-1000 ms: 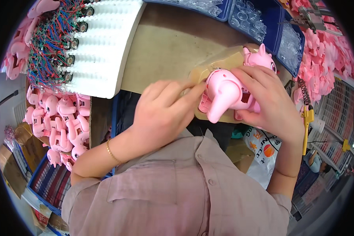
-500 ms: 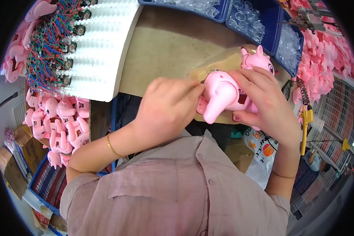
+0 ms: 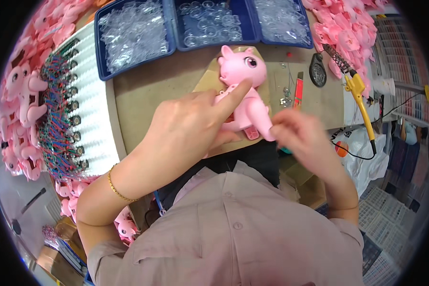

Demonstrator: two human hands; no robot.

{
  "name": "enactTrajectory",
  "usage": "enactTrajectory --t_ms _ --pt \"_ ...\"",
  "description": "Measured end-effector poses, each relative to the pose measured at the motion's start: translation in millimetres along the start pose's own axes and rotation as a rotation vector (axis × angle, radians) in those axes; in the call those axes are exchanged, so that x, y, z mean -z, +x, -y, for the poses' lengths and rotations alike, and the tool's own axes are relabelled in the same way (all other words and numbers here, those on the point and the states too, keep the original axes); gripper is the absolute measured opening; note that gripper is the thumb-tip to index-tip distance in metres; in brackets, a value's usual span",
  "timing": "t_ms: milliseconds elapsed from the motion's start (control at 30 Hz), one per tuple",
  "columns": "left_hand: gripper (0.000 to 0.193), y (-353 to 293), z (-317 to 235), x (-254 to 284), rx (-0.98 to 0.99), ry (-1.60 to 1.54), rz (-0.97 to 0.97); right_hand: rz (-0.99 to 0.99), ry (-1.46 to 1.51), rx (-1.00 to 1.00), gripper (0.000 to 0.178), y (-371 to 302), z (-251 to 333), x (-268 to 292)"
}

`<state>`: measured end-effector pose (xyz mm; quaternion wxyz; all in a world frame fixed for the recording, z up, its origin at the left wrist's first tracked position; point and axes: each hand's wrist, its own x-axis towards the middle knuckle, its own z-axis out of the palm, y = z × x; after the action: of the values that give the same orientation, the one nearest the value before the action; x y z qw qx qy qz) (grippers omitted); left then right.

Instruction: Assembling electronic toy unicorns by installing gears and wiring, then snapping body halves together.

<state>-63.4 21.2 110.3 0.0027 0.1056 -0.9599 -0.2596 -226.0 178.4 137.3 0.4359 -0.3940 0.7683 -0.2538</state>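
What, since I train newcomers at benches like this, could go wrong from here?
The right hand, blurred by a leg of the pink toy, might slip and jolt it. Small loose parts beside the toy could get swept away. The red tool lies near that hand and might be knocked aside.

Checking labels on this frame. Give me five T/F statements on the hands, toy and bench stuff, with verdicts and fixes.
1. The left hand touches the pink toy. True.
2. The blue trays hold clear parts. True.
3. The yellow tool is in the right hand. False: the yellow tool is apart from both hands; the right hand, blurred, is by the toy's leg.
4. The wires lie along the left side of the white foam. True.
5. The red tool is left of the toy. False: the red tool is right of it.
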Motion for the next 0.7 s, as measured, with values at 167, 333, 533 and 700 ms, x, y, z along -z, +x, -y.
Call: enactTrajectory --t_ms 167,333,533,700 --pt "0.061 3 -4 -6 -0.066 0.107 -0.086 0.188 0.716 -0.238 0.025 2 -17 -29" --pt "0.062 10 -15 -1 0.067 0.162 0.006 0.1 0.867 -0.198 0.025 -7 -21 -52" --pt "0.063 12 -14 -3 0.017 0.232 -0.018 -0.187 -0.069 0.202 0.02 20 -24 1" --pt "0.052 18 -9 -6 -0.177 0.297 -0.09 -0.663 -0.606 1.035 0.022 132 -10 -1"
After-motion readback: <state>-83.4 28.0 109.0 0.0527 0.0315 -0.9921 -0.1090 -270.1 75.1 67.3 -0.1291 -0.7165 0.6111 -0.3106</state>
